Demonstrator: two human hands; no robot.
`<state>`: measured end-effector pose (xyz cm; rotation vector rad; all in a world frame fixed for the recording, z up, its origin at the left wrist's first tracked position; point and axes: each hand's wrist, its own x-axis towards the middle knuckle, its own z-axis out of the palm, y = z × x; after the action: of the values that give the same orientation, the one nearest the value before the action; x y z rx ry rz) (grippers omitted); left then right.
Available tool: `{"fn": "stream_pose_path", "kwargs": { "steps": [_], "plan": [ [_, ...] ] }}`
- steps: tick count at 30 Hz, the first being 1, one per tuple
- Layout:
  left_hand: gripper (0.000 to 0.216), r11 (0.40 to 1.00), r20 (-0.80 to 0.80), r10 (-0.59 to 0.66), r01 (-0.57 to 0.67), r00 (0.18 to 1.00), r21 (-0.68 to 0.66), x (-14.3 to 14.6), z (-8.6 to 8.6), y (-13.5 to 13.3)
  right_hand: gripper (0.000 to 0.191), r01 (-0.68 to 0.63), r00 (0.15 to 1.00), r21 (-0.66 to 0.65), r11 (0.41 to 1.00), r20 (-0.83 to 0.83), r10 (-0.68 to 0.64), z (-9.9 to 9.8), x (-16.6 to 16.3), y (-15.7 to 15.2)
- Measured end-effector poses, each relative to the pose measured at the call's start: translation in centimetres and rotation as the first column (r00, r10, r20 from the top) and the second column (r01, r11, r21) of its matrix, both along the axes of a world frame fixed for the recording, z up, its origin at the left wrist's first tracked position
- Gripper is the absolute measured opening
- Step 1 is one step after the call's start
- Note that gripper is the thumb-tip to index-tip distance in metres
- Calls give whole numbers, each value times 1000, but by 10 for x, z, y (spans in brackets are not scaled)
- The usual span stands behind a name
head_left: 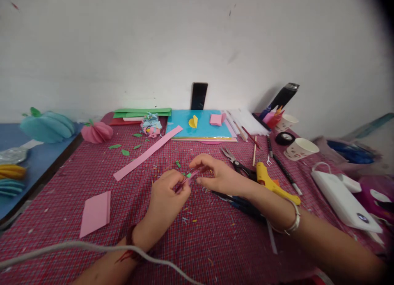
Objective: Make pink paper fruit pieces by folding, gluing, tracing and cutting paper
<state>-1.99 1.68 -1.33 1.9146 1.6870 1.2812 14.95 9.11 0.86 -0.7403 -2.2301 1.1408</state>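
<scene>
My left hand (168, 194) and my right hand (215, 174) meet over the middle of the red checked tablecloth (200, 244). Both pinch a small folded pink paper piece (187, 181) between thumb and fingertips. The left hand holds its lower end and the right hand its upper end. A bangle sits on my right wrist. A long pink paper strip (147, 153) lies diagonally just beyond my hands. A folded pink sheet (96, 213) rests to the left of my left forearm.
Scissors (237, 164) and a yellow glue gun (272, 182) lie right of my hands. Coloured paper sheets (200, 125), a phone (199, 95) against the wall, paper cups (300, 148), tape, pens and a white box (341, 199) stand behind and right. Paper fruit shapes (97, 132) sit left. A grey cable (92, 248) crosses the front.
</scene>
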Motion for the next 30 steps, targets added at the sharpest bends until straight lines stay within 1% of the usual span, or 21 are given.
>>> {"fn": "stream_pose_path", "kwargs": {
  "steps": [3, 5, 8, 11, 13, 14, 16, 17, 18, 19, 20, 21, 22, 23, 24, 25, 26, 27, 28, 30],
  "plan": [
    [23, 999, -93, -25, 29, 995, 44, -1, -1, -2, 15, -37, 999, 35, 999, -34, 38, -6, -8, -1],
    [20, 998, -119, -30, 37, 992, 54, -1, 0, -3, 13, -34, 998, 25, 999, -59, 35, -9, -10, 0],
    [9, 999, -78, -16, 19, 997, 47, 0, 1, -4, 9, -15, 997, -33, 999, -82, 12, -12, -9, 1],
    [11, 999, -51, -4, 6, 999, 37, 1, 0, -4, 6, 10, 996, -60, 998, -86, -15, -15, -6, 0],
    [13, 998, -57, -32, 35, 998, 48, 2, -1, -4, 6, 17, 996, -57, 998, -90, -22, -14, -1, 1],
    [16, 996, -54, -57, 60, 997, 60, 3, -1, -5, 5, 2, 996, -60, 998, -90, -7, -12, 3, 1],
    [21, 988, -42, -119, 122, 992, 90, 5, 0, -9, 2, -100, 993, -117, 988, -78, 91, -6, 16, 6],
    [20, 982, -40, -154, 158, 987, 107, 7, 3, -13, 5, -188, 981, -177, 966, -74, 177, -3, 23, 10],
    [19, 972, -45, -196, 201, 979, 125, 9, 6, -18, 13, -270, 963, -271, 924, -71, 261, 0, 30, 15],
    [19, 956, -61, -251, 257, 966, 140, 11, 10, -23, 20, -292, 956, -353, 889, -79, 282, 3, 36, 21],
    [19, 932, -80, -323, 332, 943, 148, 14, 15, -28, 21, -258, 966, -398, 880, -83, 246, 4, 39, 27],
    [20, 896, -99, -410, 421, 907, 143, 16, 20, -34, 19, -170, 985, -405, 898, -66, 157, 4, 40, 33],
    [19, 848, -108, -507, 518, 855, 114, 19, 25, -38, 15, -68, 998, -384, 921, -43, 56, 2, 38, 38],
    [18, 796, -79, -597, 602, 798, 66, 21, 29, -42, 10, 26, 999, -345, 938, -14, -33, -1, 33, 43],
    [16, 747, -12, -664, 664, 747, 17, 24, 32, -44, 7, 85, 996, -303, 949, 19, -83, -5, 25, 47],
    [13, 694, 78, -716, 720, 694, -31, 25, 33, -45, 5, 99, 995, -270, 958, 59, -86, -10, 15, 50],
    [12, 645, 183, -740, 760, 647, -76, 26, 34, -46, 5, 90, 993, -233, 968, 102, -67, -14, 4, 53],
    [11, 602, 289, -739, 789, 608, -122, 27, 33, -45, 5, 73, 989, -178, 981, 141, -48, -19, -7, 55],
    [10, 555, 391, -719, 813, 574, -175, 26, 31, -44, 8, 57, 985, -101, 993, 171, -39, -22, -18, 58],
    [9, 456, 566, -628, 842, 534, -288, 24, 26, -41, 16, 5, 975, 71, 997, 223, -21, -27, -36, 63]
  ]
}}
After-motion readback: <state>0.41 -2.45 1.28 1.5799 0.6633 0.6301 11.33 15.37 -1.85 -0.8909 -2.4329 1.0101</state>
